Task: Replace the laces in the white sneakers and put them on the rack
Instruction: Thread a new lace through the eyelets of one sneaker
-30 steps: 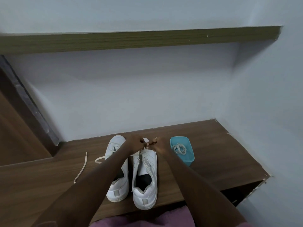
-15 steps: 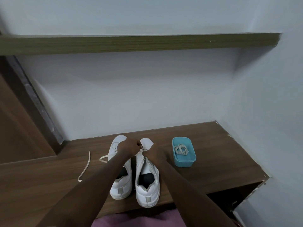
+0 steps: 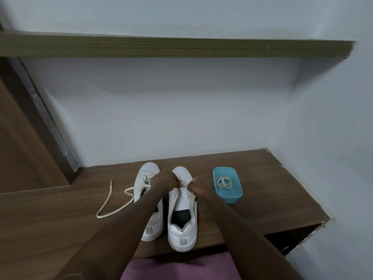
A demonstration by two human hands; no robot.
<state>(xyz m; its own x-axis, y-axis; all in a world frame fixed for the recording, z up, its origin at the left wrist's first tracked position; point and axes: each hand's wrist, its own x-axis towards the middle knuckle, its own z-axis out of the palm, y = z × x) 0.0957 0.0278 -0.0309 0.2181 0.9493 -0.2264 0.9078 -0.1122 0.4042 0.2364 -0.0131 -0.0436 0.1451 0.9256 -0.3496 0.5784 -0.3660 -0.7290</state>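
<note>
Two white sneakers, left sneaker (image 3: pixel 148 170) and right sneaker (image 3: pixel 182 233), side by side on shelf (image 3: pixel 262 188). One loose lace (image 3: pixel 110 186) trailing left of pair. One teal tub (image 3: pixel 232 196), one coiled lace (image 3: pixel 223 181) inside. Left hand (image 3: pixel 164 181) and right hand (image 3: pixel 199 188) both pinching lace at right sneaker's front.

Sneakers (image 3: pixel 177 232) white (heel tabs (image 3: pixel 182 242) grey); loose lace (image 3: pixel 105 199) cream; tub (image 3: pixel 230 199) teal; shelf (image 3: pixel 60 219) brown wood-grain; garment (image 3: pixel 181 267) purple.

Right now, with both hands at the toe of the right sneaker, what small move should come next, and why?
Probably draw the lace through the eyelets nearest the toe of the right sneaker. The left hand and right hand both pinch it there, and the tongue lies bare, uncrossed by lace. Whether it goes in or out, I cannot tell.
</note>
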